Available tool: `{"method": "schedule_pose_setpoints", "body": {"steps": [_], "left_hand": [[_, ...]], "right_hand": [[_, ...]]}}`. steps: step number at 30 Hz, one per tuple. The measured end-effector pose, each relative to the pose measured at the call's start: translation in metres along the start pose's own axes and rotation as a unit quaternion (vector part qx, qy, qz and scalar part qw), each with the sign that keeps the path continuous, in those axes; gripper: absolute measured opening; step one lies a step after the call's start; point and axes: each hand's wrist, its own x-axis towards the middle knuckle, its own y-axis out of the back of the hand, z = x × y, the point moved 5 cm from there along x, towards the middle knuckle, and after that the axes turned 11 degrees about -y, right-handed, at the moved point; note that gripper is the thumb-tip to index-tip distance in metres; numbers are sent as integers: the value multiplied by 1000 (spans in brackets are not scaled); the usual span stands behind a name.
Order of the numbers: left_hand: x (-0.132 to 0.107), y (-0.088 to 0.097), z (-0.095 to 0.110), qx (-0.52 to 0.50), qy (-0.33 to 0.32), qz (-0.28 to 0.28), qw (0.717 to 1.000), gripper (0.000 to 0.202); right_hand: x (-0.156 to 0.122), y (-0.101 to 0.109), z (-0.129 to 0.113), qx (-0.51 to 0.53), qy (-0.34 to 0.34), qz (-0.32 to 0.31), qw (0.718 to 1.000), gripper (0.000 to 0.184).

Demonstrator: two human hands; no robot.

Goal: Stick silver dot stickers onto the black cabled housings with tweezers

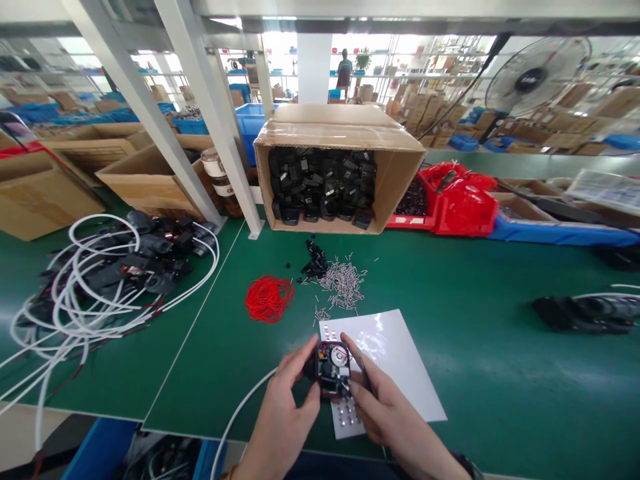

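An open black housing (327, 393) with a circuit board and a round silvery part (339, 356) inside is held between both hands above a white sheet (395, 360). My left hand (290, 400) is closed on its left side, fingers and thumb at the edge. My right hand (380, 400) touches the right side with forefinger and thumb. A slim dark tool (364, 373) lies in its grip; the tool's tip is hard to make out. Small shiny pieces (346, 413) sit in rows on the sheet's left edge. A white cable (245, 403) runs beside my left forearm.
Beyond the sheet lie metal pins (344, 283), small black parts (315, 259) and red wire loops (269, 298). A carton (400, 190) of black housings stands behind. Cabled units (125, 267) are heaped left; another black unit (585, 313) lies right. Red bins (463, 210) stand back right.
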Motion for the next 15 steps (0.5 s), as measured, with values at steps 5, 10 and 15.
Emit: {"method": "schedule_pose_setpoints", "body": {"steps": [5, 10, 15], "left_hand": [[-2, -1, 0, -16, -3, -4, 1000, 56], [-4, -3, -1, -55, -7, 18, 998, 56], [-6, -6, -1, -3, -27, 30, 999, 59]], "right_hand": [[0, -4, 4, 24, -30, -61, 997, 70], [-4, -8, -6, 12, -54, -62, 997, 80], [-6, -9, -9, 7, -76, -55, 996, 79]]}}
